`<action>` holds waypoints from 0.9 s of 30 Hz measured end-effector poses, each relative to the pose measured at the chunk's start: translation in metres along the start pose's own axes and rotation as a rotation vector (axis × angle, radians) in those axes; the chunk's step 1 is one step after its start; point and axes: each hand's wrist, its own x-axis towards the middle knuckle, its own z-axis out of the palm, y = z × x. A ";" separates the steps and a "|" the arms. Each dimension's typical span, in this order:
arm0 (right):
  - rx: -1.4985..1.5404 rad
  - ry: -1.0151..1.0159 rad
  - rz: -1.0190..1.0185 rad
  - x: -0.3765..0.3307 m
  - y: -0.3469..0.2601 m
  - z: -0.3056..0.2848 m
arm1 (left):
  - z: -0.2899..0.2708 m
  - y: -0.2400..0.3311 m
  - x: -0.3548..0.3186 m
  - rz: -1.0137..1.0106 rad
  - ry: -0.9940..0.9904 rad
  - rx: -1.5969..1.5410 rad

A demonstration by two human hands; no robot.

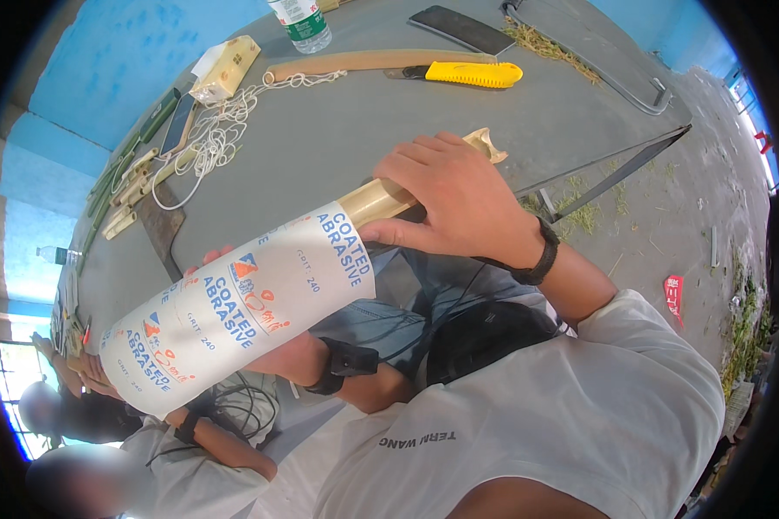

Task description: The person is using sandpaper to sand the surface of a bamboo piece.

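Observation:
A light split bamboo piece (376, 201) slants across the middle of the head view, its notched end pointing to the upper right. My right hand (454, 195) is closed over it from above, thumb along its near side. The left part of the bamboo goes out of sight under a sheet of sandpaper (234, 307), printed white backing outward, curved lengthwise. Beneath that sheet is my left hand (284, 357), mostly covered; its fingertips curl up over the far edge and the heel shows at the near edge. It grips the sandpaper; its contact with the bamboo is hidden.
On the grey table (320, 112) lie a yellow utility knife (474, 74), a bamboo strip (363, 60), tangled white cord (212, 143), a tissue box (225, 69), phones and a bottle (303, 26). A saw (619, 173) juts past the edge. Other people sit at lower left.

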 end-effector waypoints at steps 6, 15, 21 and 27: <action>-0.008 -0.003 0.004 0.000 0.000 0.000 | 0.012 -0.001 -0.002 0.031 0.276 0.333; -0.002 -0.010 0.008 0.001 -0.001 -0.001 | 0.011 -0.002 0.000 0.034 0.299 0.402; 0.001 -0.012 0.010 0.001 -0.001 -0.001 | 0.006 0.000 0.001 0.026 -0.032 -0.033; -0.001 -0.004 0.005 0.000 0.000 0.000 | 0.007 -0.005 -0.004 0.062 0.214 0.353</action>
